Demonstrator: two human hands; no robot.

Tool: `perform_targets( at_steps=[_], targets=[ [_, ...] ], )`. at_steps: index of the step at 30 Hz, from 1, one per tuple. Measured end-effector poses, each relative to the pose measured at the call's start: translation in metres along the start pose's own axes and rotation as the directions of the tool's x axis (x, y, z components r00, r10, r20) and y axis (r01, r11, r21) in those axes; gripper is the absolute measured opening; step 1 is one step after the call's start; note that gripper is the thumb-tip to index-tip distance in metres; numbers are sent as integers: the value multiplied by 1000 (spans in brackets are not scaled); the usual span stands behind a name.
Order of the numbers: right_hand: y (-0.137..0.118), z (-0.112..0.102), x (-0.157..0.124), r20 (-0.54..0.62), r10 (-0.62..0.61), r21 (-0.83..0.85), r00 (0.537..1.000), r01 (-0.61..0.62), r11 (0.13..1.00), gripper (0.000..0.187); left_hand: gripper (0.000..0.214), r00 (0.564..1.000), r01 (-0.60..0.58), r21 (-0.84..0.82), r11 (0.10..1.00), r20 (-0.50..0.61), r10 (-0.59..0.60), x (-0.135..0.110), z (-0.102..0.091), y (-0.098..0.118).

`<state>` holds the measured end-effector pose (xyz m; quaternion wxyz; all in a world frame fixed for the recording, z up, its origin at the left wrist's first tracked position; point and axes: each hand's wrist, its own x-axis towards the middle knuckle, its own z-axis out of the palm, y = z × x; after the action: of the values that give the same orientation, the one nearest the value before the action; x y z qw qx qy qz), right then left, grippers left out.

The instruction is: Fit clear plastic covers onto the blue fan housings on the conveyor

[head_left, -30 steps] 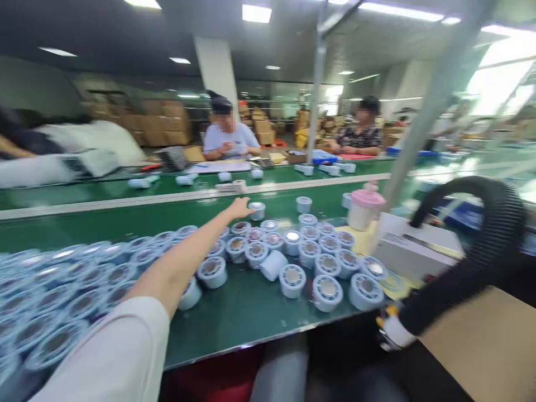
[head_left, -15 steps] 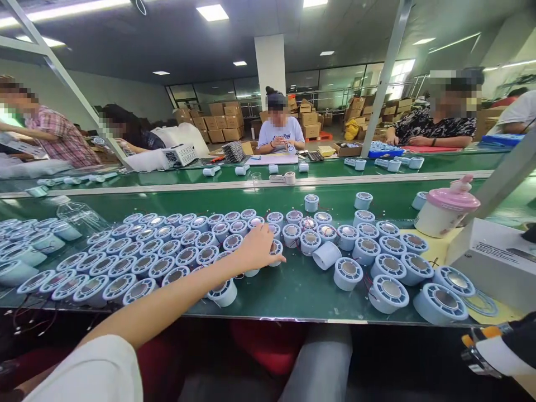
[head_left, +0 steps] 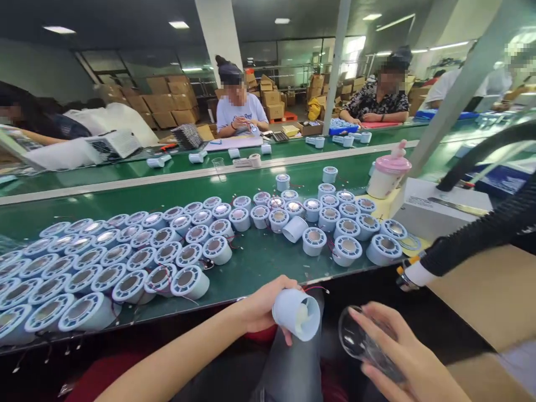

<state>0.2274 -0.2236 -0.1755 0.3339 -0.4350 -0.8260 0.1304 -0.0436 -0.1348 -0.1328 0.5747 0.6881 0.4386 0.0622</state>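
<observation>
- The person's right hand point(head_left: 406, 349) is half open, its digits parted around a clear, see-through round cup point(head_left: 379, 359), gripping it with the rim turned towards the left hand.
- The left hand point(head_left: 268, 307) is curled around a light-blue, cylindrical plastic housing point(head_left: 285, 308), grasping it from behind; one digit shows beneath it, and the others are partly hidden.
- This housing is off the worktop, held above the person's leg, tilted with its open end facing right; something whitish shows inside, and a thin red wire point(head_left: 317, 288) trails beside it. It and the cup are near each other but apart.
- Just beyond lies the green, smooth worktop point(head_left: 259, 259), crowded with light-blue, round housings with silvery discs point(head_left: 190, 282), mostly disc upward, in rows at left and a looser group at right.
- Within that group, one light-blue, hollow housing point(head_left: 295, 229) lies on its side.
- At right, a black, ribbed hose point(head_left: 473, 229) arches beside a pale grey box point(head_left: 427, 204); near the box stands a white jar with a pink lid point(head_left: 381, 181).
- Farther off, a co-worker in a white shirt point(head_left: 240, 114) handles a small piece.
</observation>
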Motion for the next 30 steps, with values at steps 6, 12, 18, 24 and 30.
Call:
perform_targets(
  at_steps=[6,12,18,24,30],
  targets=[
    [-27,15,37,88,102,-214,991,-81,973,45,29,983,-102,-65,993,149,111,2,24,15],
    [-25,7,32,269,310,291,912,-384,876,7,36,948,-246,198,949,-155,278,-1,28,16],
    [-24,5,31,255,526,659,812,-544,520,31,65,900,-390,166,906,-142,413,9,36,-5],
    [-19,-1,33,315,617,796,721,-555,242,34,70,915,-403,-76,912,-8,404,4,39,0],
    [-21,-1,21,177,367,610,913,-394,687,33,67,976,-202,-491,847,-26,217,1,46,-4]
  ],
)
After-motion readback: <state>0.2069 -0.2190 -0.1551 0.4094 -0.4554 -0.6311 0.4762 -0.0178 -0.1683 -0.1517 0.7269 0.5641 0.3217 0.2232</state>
